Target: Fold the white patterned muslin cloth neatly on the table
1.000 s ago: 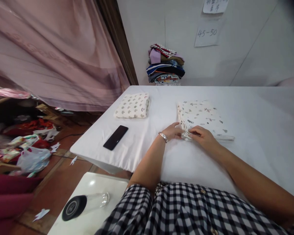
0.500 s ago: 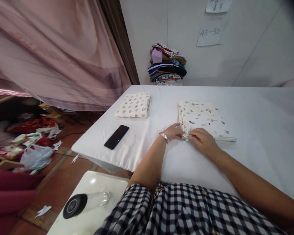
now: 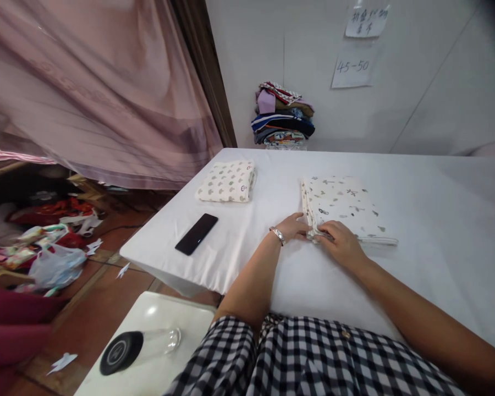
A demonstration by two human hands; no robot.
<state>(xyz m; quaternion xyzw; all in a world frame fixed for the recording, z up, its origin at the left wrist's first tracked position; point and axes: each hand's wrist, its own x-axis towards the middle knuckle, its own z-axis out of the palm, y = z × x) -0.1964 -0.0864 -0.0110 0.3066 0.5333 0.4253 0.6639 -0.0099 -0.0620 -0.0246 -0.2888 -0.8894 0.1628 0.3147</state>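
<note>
A folded white cloth [image 3: 342, 201] with small printed figures lies on the white-covered table in front of me. At its near left corner, my left hand [image 3: 292, 227] pinches the layered edge, its fingertips partly hidden by the fabric. A silver bracelet [image 3: 278, 235] circles that wrist. My right hand [image 3: 341, 245] grips the same corner from the near side, thumb and fingers closed on the edge. Farther left rests a second folded cloth [image 3: 226, 181] with a grey-green mushroom-like print, untouched by either hand.
A black phone [image 3: 197, 234] lies near the table's [image 3: 437, 231] left edge. On a white stool or small table [image 3: 169, 308] is a clear bottle with a black cap [image 3: 121, 353]. Stacked clothes [image 3: 283, 118] stand by the wall. A pink curtain [image 3: 119, 82] hangs at left.
The view has tilted slightly, so most things sit a little lower. Both hands stay at the cloth's near left corner, with the right fingers shifted slightly along the edge.
</note>
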